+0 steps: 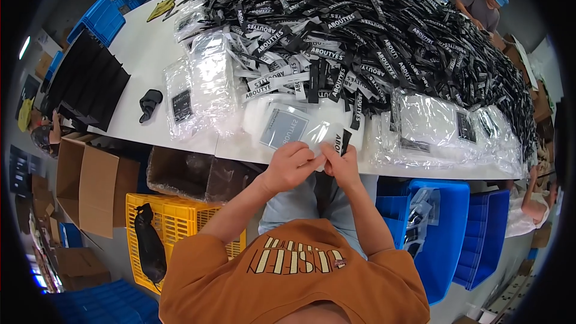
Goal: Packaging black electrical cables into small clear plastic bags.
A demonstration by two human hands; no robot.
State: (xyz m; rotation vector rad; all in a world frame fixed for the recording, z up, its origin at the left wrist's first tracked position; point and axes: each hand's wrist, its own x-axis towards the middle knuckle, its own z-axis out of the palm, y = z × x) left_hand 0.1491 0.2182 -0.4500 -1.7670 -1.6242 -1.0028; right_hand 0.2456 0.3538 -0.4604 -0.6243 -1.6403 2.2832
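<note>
Close to the table's front edge, a clear plastic bag (284,125) with a grey printed panel lies in front of me. My left hand (292,165) is closed at the bag's lower edge, its fingertips pinched together. Right beside it, my right hand (343,168) is closed on a black strip with white lettering (341,140), next to the bag's lower right corner. The two hands almost touch, and their fingers hide whether the strip is inside the bag or outside it. Beyond them spreads a large heap of similar black-and-white strips (360,30).
Stacks of clear bags lie left (210,78) and right (435,123) of my hands. A black compartment rack (90,78) and a black crumpled item (150,103) are farther left. Below the table stand a yellow crate (186,216), cartons and a blue bin (447,234). Co-workers (483,6) surround the table.
</note>
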